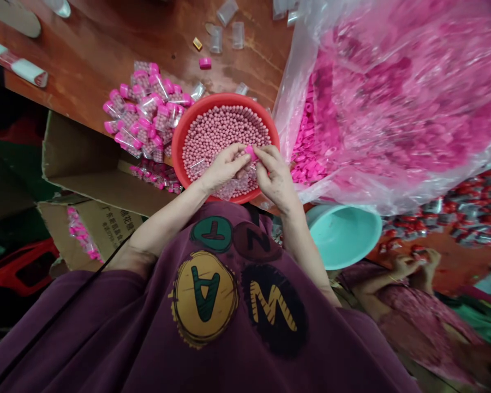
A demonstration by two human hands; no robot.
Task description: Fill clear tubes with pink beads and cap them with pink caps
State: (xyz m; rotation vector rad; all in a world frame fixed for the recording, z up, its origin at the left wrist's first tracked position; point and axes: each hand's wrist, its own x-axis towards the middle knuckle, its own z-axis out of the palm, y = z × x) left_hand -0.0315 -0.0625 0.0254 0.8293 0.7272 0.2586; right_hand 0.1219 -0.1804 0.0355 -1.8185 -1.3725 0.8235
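Note:
Over the red bowl (pixel 179 158) of small pink round beads (pixel 225 128), my two hands meet. Thumb and fingers of my left hand (pixel 228 166) are closed at one side of a bright pink cap (pixel 251 153). My right hand (pixel 275 173) pinches the same cap from the other side. Whether a clear container sits under the cap is hidden by my fingers. Clear plastic containers (pixel 198 166) lie on the beads near the bowl's left wall and below my hands.
Left of the bowl lie several bead-filled containers with pink caps (pixel 147 112), above an open cardboard box (pixel 85 164). A plastic bag (pixel 393 98) of pink caps fills the right. Nearby are a turquoise basin (pixel 343 237), empty clear containers (pixel 238 35) and another person's hands (pixel 417 265).

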